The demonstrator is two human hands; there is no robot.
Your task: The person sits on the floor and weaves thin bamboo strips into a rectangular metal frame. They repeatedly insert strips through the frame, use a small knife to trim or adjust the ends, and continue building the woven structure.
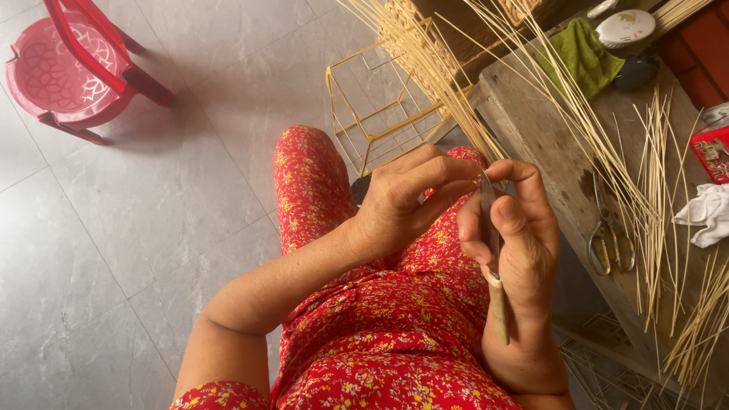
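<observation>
Red floral short-sleeved dress [380, 349]

We are looking through a single head-worn camera, pointing steeply down over the lap and sitting close above the left hand [402, 201] and right hand [516, 235]; we are also taking in the grey floor [152, 228] leftward and the wooden bench [547, 144] rightward.

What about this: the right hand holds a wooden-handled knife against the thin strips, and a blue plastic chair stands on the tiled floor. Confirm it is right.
One detail is wrong: the plastic chair on the tiled floor is red, not blue, as the head view shows. The rest stands: the right hand holds the wooden-handled knife against the thin strips.
</observation>
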